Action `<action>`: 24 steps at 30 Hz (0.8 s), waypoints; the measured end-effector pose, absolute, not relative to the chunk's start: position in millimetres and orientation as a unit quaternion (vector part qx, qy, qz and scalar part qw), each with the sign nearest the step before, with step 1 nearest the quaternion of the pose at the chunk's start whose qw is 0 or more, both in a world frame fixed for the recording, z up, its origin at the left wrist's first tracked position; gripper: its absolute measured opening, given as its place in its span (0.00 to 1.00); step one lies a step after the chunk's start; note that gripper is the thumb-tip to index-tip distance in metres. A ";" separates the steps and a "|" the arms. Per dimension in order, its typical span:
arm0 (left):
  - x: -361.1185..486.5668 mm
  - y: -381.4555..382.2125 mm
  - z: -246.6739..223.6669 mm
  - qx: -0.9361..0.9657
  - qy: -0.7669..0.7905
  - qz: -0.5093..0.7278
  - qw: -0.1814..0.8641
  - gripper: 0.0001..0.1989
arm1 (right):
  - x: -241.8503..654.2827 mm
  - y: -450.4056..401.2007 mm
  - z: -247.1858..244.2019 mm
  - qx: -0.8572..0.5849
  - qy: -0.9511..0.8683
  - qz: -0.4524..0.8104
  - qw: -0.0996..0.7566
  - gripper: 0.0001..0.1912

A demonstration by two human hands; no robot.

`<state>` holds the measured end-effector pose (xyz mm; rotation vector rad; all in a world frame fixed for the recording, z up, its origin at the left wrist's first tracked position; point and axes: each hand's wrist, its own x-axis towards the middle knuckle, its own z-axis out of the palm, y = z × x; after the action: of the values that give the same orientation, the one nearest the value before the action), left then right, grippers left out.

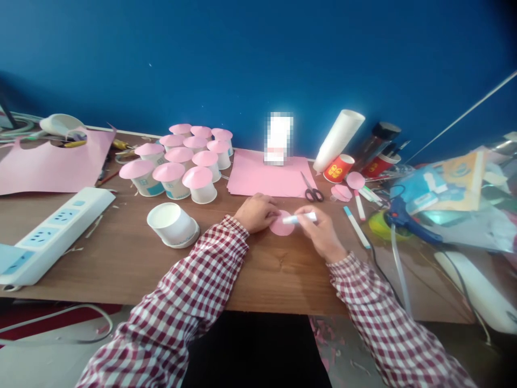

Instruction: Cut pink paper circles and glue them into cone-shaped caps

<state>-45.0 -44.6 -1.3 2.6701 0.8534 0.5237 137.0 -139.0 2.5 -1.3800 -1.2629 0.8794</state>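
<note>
Even, fairly bright light falls on the bench (258, 280). The blue wall (226, 64) darkens at its upper corners, with a soft glow around the pixelated white patch (278, 139). Wide-angle distortion stretches the sides; the far-right clutter looks smeared and soft.

Pink disc (281, 225) flat on brn table (278, 280), white tube (299, 218) w/ tip at R edge.

My left hand (257, 213) covers edge of pink disc (283, 226). Tip of pale stick (302, 218) in my right hand (322, 233) blurred, too small to make out. Back cups (230, 146) mostly hidden by pink caps (201, 131). Patch by wall (278, 137) pixelated, unreadable. Torn pink sheet (52, 164), plastic bags (498, 215), my sleeves (173, 302) cut off by view's edges.
</note>
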 end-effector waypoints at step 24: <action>-44.3 -41.2 -4.4 0.929 0.285 0.187 0.147 0.12 | 119.3 -146.4 7.1 -0.577 -0.713 0.182 0.354 0.08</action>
<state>-44.3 -41.2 -4.4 2.6723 0.8204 0.5384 119.3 -146.4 7.1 -1.4931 -1.8436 0.4698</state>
